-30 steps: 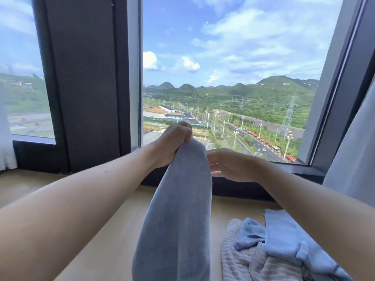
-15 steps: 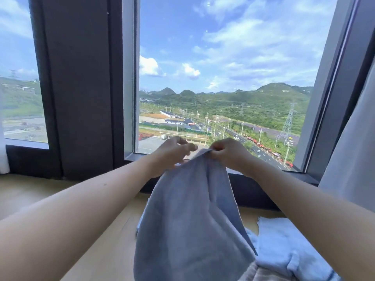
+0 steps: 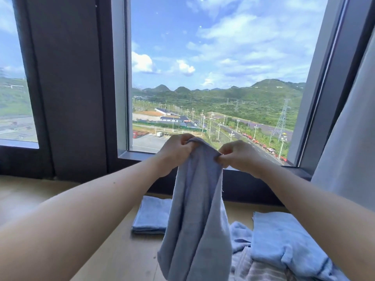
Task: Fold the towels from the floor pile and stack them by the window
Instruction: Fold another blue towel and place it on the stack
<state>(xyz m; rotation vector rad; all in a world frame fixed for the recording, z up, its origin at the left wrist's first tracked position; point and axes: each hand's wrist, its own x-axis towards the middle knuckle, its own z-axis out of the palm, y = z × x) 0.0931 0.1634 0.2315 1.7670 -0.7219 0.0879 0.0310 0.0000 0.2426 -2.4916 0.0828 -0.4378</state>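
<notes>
A grey-blue towel (image 3: 197,211) hangs in front of me, held up at its top edge. My left hand (image 3: 175,153) grips the top edge on the left, fingers curled round the cloth. My right hand (image 3: 236,154) pinches the same edge on the right, a short way from the left hand. Behind the hanging towel, a folded blue towel (image 3: 151,216) lies flat on the wooden floor below the window (image 3: 213,78). At the lower right is the pile of loose towels (image 3: 284,244), light blue ones over a striped one.
The dark window sill and frame (image 3: 253,183) run across just beyond the folded towel. A pale curtain (image 3: 349,151) hangs at the right edge. Wooden floor (image 3: 113,250) stretches to the left of the towels.
My right hand came up and took hold of the towel's top edge, then the hands moved slightly apart. The view tilted down, so the folded towel by the window now shows.
</notes>
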